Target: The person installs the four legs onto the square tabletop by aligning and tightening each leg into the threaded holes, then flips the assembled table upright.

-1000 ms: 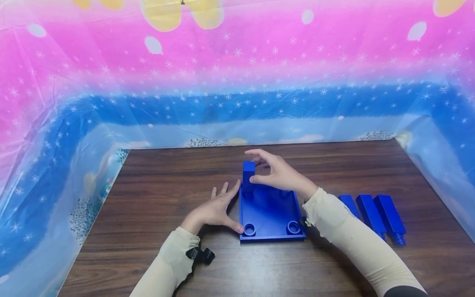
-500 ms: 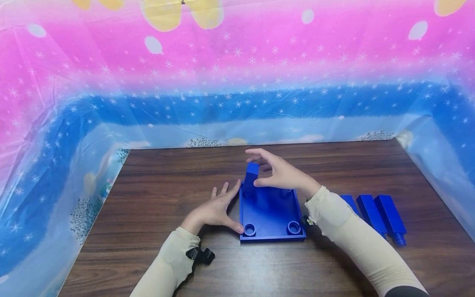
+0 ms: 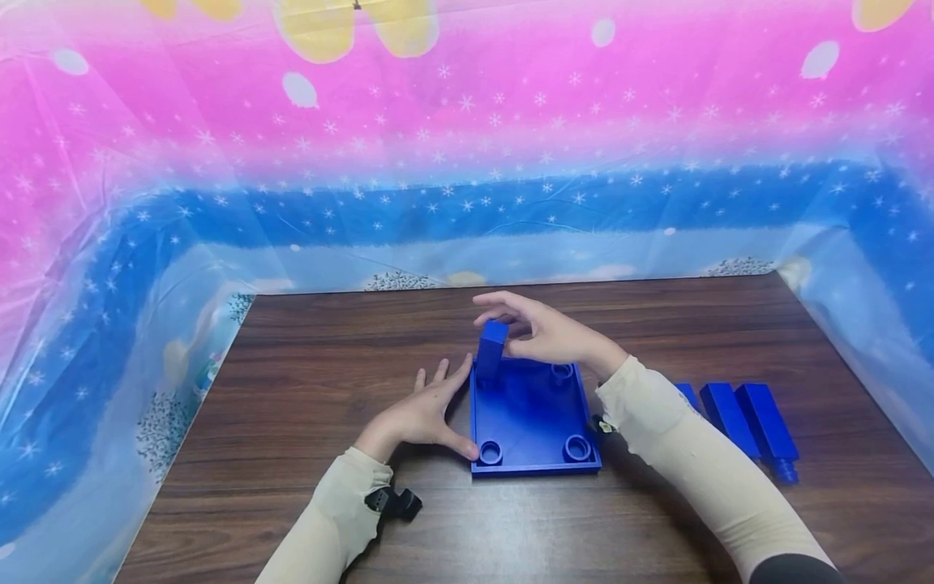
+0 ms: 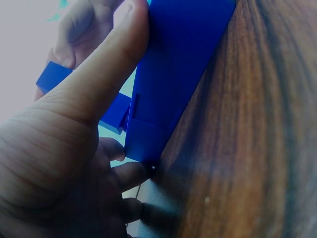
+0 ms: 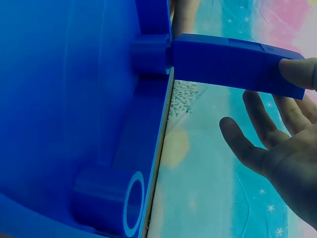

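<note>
A blue square tabletop (image 3: 533, 418) with a raised rim lies underside up, with a round socket (image 3: 577, 448) at each corner I can see. At its far left corner stands a blue square table leg (image 3: 491, 353), its lower end at that corner's socket (image 5: 152, 54), slightly tilted. My right hand (image 3: 550, 328) pinches the leg near its top, the thumb on one face; some of its fingers hang apart from it. My left hand (image 3: 419, 414) is spread along the tabletop's left side, thumb near the front corner and fingers by the far one.
Several more blue legs (image 3: 766, 422) lie side by side at the right, partly behind the right sleeve; one shows a threaded end (image 3: 785, 470). Everything lies on a brown wood-grain table (image 3: 328, 341). A patterned cloth (image 3: 467, 203) hangs around its back and sides.
The leg's top tipped right, then came slightly back left, and its faces have turned. My right fingers have shifted along with it. My left hand and the tabletop stay in place.
</note>
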Tool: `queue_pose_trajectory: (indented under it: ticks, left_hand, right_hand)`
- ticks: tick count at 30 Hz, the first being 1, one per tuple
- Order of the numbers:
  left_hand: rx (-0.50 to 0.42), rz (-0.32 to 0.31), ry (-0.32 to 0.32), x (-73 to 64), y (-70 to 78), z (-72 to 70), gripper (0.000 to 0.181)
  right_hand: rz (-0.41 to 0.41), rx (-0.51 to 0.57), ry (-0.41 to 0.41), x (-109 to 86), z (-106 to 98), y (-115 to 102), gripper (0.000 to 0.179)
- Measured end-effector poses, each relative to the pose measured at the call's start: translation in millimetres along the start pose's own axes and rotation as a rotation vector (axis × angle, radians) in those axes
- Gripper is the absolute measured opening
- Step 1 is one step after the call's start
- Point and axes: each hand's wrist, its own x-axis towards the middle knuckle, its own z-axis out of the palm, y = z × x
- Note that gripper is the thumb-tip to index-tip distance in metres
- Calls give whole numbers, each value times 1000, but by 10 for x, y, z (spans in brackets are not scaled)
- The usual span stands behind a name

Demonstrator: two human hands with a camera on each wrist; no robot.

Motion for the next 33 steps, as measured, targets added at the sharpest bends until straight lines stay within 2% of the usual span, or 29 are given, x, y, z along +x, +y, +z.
queue_pose_trajectory:
  ticks: [8, 15, 21, 33]
  left_hand:
    - [-2, 4, 4, 10, -10, 7, 148]
    - [15, -20, -1, 9, 11, 6, 145]
    - [14, -13, -5, 11, 1, 8, 145]
    - [1, -27, 8, 17, -24, 22, 148]
  right_hand:
    - [7, 17, -9, 4, 1, 10, 75]
    - [40, -11, 19, -31, 4, 29, 73]
    - [58, -34, 40, -53, 24, -1, 74]
    - [59, -174, 138, -63, 90, -18, 72]
